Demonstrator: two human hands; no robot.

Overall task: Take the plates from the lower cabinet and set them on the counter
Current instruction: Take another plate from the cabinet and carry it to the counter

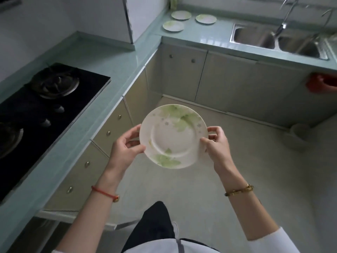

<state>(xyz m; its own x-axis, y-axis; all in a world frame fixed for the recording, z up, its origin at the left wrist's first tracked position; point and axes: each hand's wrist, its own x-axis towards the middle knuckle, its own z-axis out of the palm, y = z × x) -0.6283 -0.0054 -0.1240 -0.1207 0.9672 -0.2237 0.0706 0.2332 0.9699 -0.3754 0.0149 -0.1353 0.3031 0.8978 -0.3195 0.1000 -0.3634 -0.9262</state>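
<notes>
A white plate with green leaf print (pixel 173 136) is held level over the floor between both hands. My left hand (pixel 125 148) grips its left rim, thumb on top. My right hand (pixel 216 143) grips the right rim. Three matching plates lie on the pale green counter (pixel 209 31) at the far corner: one at the front left (pixel 173 25), one behind it (pixel 181 14), one to the right (pixel 206 19). The lower cabinet doors (pixel 182 73) under that counter are closed.
A black gas hob (pixel 42 106) fills the left counter. A double steel sink (pixel 273 41) with a tap sits right of the plates. A red object (pixel 321 84) hangs at the right cabinet edge. A pale bin (pixel 299 136) stands on the floor.
</notes>
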